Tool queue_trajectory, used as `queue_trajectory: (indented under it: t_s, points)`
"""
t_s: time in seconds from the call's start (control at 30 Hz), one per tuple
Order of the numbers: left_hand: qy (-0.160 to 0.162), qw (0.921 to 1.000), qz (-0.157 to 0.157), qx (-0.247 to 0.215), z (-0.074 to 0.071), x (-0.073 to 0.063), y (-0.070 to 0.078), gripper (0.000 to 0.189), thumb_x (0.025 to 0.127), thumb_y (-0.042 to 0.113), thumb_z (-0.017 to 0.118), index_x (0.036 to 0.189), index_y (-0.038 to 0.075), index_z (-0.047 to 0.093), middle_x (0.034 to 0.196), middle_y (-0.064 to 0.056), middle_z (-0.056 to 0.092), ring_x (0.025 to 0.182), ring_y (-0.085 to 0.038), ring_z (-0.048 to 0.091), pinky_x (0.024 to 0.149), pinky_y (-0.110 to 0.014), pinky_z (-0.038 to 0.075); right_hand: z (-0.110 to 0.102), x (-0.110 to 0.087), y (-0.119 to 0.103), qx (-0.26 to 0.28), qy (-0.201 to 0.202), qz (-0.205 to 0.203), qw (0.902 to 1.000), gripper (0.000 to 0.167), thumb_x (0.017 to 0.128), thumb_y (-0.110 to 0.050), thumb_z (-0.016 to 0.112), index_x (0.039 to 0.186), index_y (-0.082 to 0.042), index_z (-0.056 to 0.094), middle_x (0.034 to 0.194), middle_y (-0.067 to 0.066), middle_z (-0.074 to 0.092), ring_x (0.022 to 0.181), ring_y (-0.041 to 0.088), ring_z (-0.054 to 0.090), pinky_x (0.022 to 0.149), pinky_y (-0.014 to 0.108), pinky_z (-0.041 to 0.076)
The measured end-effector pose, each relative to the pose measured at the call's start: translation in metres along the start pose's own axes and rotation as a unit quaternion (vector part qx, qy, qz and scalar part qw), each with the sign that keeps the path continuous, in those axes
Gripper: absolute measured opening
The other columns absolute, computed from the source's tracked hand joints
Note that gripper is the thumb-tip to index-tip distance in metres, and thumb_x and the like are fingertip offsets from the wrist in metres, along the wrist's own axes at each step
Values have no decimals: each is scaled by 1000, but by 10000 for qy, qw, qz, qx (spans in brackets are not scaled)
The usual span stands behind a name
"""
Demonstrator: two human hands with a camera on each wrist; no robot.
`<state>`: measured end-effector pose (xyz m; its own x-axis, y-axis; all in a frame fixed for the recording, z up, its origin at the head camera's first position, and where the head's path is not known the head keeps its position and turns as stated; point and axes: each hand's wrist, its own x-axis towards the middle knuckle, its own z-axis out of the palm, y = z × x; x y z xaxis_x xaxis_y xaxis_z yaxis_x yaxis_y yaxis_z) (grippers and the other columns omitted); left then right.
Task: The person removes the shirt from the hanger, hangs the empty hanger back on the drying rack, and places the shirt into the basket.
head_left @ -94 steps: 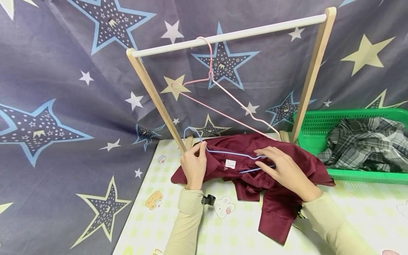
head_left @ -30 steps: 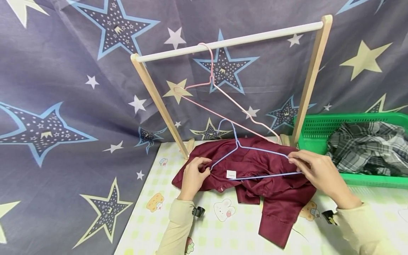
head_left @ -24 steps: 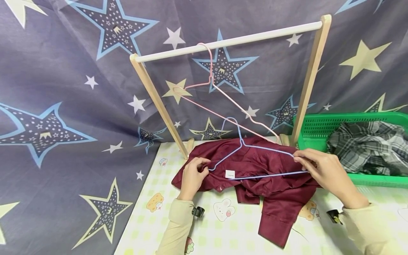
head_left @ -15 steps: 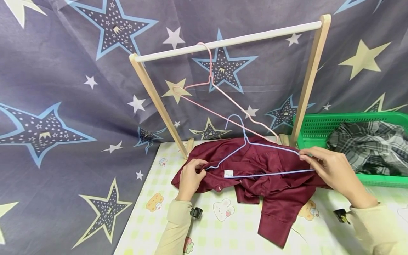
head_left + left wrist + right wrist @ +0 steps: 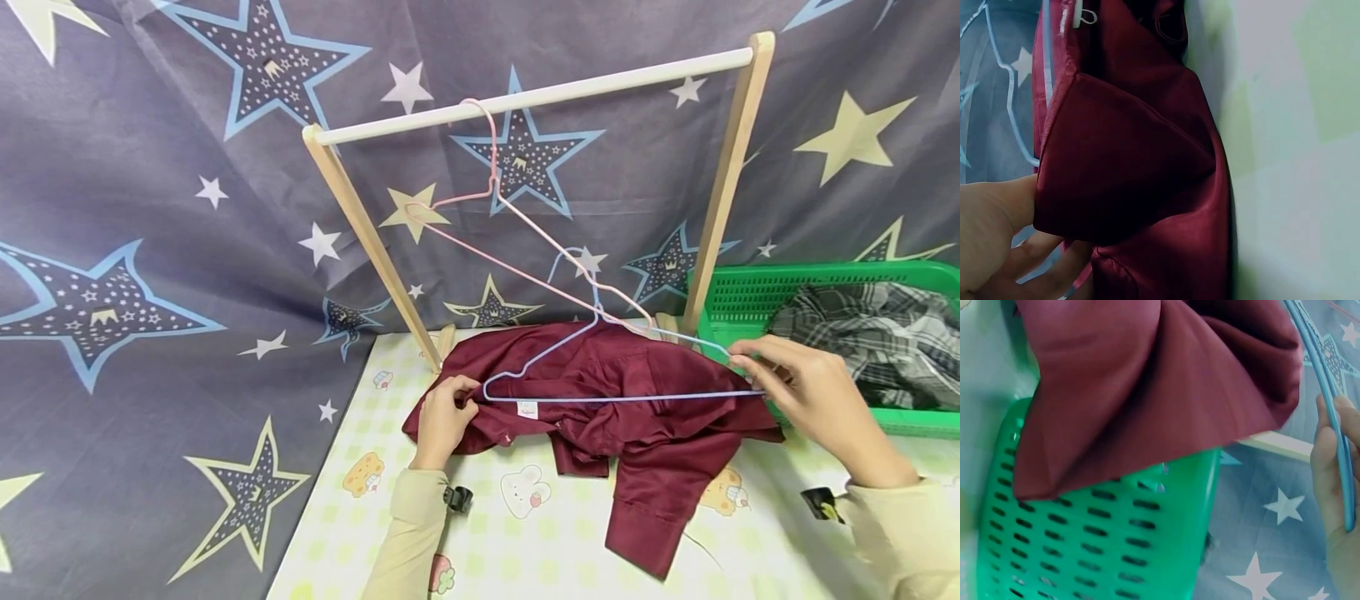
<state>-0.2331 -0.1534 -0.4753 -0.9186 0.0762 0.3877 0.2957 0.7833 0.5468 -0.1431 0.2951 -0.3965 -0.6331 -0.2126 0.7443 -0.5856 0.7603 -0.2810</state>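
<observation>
A maroon shirt (image 5: pixel 645 367) with a white neck label (image 5: pixel 527 409) lies on the table, one sleeve reaching toward the front. My left hand (image 5: pixel 442 421) pinches the shirt's collar at its left side; in the left wrist view the thumb of that hand (image 5: pixel 997 244) goes behind the collar fabric. Above the shirt, a light blue clothes hanger (image 5: pixel 558 344) is tilted with its hook upward. My right hand (image 5: pixel 817 396) grips its right end, also seen in the right wrist view, where the fingers wrap the hanger (image 5: pixel 1342 462). Its left end is just beside my left fingertips.
A rack with wooden posts (image 5: pixel 727 183) and a white rod (image 5: pixel 600 86) stands behind the shirt. A pink hanger (image 5: pixel 525 218) hangs from the rod, overlapping the blue one in the head view. At right, a green basket (image 5: pixel 855 271) holds a plaid garment (image 5: pixel 870 333).
The blue hanger has moved right and up with my right hand, its left end now showing outside the collar. Earlier my left hand was by its hook; it has since lowered to the collar.
</observation>
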Motion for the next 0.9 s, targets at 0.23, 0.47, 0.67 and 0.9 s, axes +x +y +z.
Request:
queue_trajectory:
  t_s: [0.23,0.47,0.67,0.9]
  points:
    - [-15,9999,-25,-118,-1,0,-2,31,75,0,72,97,21,74,88,3,73,82,-14,70,78,-43,52,-9,4,2,-130,44,82,9999,25,81,7,74,101,-8,74,83,2,70,57,-12,43,54,12,38]
    - [194,9968,-52,-777,-4,2,-6,26,80,10,81,103,13,71,89,2,72,81,-13,70,75,-34,58,-10,1,3,-285,-19,249,9993,29,77,11,75,100,-9,74,86,3,71,57,-14,45,53,11,39]
    - [930,9867,-233,-1310,-17,13,-8,33,81,17,83,108,4,70,99,-11,73,89,-25,71,76,-41,59,-9,-1,3,-251,-36,358,9990,31,77,10,77,100,-9,74,84,4,70,51,-10,44,51,11,38]
    - [2328,9628,-1,-1372,-37,29,-6,25,84,4,76,106,-3,67,101,-19,67,93,-33,69,77,-46,59,-8,-2,4,-164,-39,274,9995,31,78,11,75,102,-8,74,84,3,69,52,-11,42,51,11,38]
